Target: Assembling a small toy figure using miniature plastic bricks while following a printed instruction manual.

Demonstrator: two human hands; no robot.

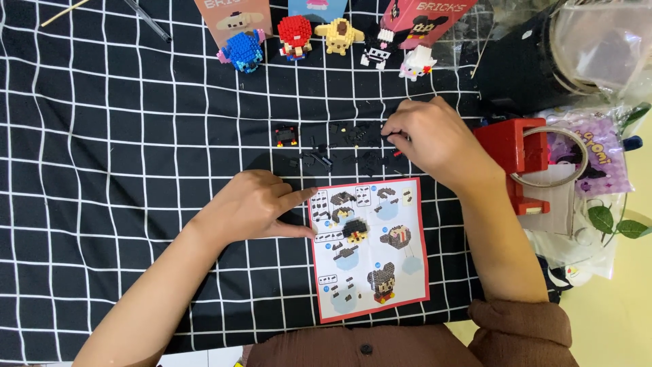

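Note:
My left hand (255, 204) rests on the black-and-white checked cloth, its fingertips touching the left edge of a red-bordered instruction sheet (370, 248) that pictures a small brick figure. My right hand (428, 136) reaches over a scatter of tiny black bricks (346, 146) above the sheet, fingertips pinched down among them; whether a brick is between them I cannot tell. A small part-built black and red piece (286, 135) sits left of the scatter.
A row of finished small brick figures stands at the far edge: blue (242, 49), red (295, 35), yellow (337, 35), black-white (377, 47), white (418, 62). Boxes stand behind them. A red tape dispenser (519, 160), plastic bags and a black container (526, 64) crowd the right.

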